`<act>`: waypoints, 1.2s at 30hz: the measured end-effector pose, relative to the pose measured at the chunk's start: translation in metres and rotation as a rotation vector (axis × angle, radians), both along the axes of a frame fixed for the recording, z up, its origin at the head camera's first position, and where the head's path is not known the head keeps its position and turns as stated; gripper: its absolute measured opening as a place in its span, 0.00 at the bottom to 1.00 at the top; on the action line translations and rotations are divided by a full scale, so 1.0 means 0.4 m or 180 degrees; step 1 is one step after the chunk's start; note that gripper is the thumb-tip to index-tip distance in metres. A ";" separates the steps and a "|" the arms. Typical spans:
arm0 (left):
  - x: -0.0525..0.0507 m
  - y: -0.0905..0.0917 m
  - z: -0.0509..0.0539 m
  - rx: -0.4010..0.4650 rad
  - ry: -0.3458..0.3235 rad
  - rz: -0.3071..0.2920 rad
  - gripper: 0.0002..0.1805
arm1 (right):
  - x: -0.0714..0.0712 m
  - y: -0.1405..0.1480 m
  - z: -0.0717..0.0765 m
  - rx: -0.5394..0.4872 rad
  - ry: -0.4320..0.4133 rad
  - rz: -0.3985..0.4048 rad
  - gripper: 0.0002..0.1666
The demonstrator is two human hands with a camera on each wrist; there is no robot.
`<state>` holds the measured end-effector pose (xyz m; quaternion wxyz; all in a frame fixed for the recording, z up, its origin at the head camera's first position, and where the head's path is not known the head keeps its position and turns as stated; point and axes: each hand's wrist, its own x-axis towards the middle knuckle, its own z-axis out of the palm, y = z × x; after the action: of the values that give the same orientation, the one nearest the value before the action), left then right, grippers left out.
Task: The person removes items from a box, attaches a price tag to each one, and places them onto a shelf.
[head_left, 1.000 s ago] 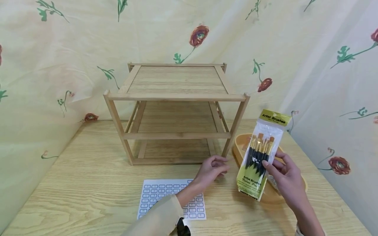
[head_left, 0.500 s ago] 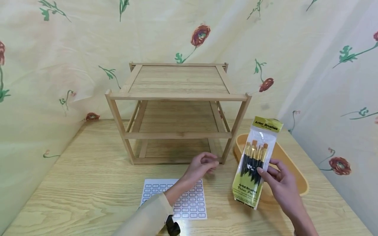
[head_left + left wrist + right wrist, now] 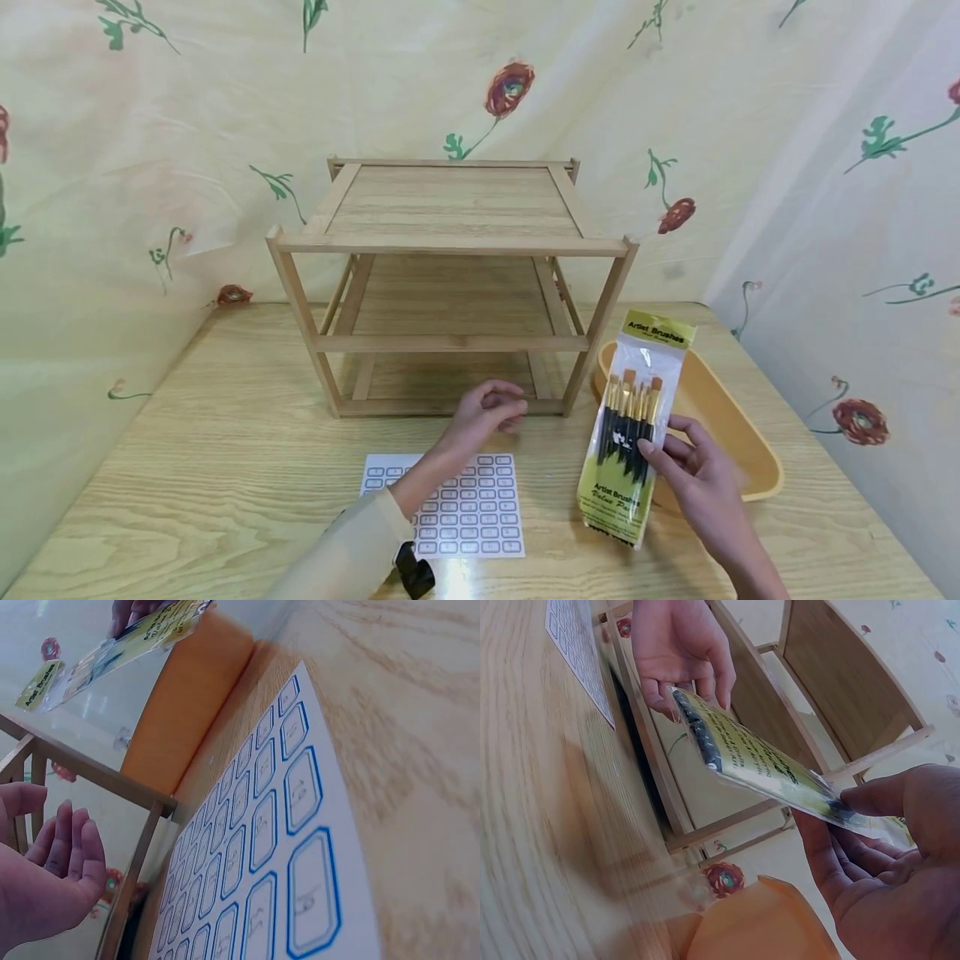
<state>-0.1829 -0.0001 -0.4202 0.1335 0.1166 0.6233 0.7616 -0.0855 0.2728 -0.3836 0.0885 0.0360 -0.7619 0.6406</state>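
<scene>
The artist-brush packet point(image 3: 611, 498) is glossy clear plastic, its brush ferrules point(image 3: 626, 398) shiny, gold-toned metal. The three-tier shelf point(image 3: 453, 204) is smooth, matt wood; the tabletop point(image 3: 225, 467), wood-grained with slight sheen; the tray point(image 3: 708, 400), smooth plastic; the printed sheet point(image 3: 472, 521), paper; the floral backdrop point(image 3: 405, 83), creased cloth.

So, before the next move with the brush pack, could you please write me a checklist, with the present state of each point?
1. Brush pack held securely by the right hand: ok, it appears pinched at its side edge.
2. Pack lifted off the table: ok.
3. Left hand free: ok, it holds nothing.
4. Whole printed sheet in sight: not ok, the left forearm covers part of it.
5. Inside of the yellow tray fully visible: not ok, the pack and right hand block part.
6. Pack sealed: cannot tell.
</scene>
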 end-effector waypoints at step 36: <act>0.004 -0.170 -0.019 -0.0184 0.0020 0.0308 0.20 | 0.043 -0.045 -0.028 0.0655 -0.0056 0.0157 0.18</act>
<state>-0.1811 -0.0680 -0.4278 0.0979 0.0847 0.6503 0.7485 -0.0683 0.2548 -0.3947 0.0618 0.0581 -0.8233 0.5613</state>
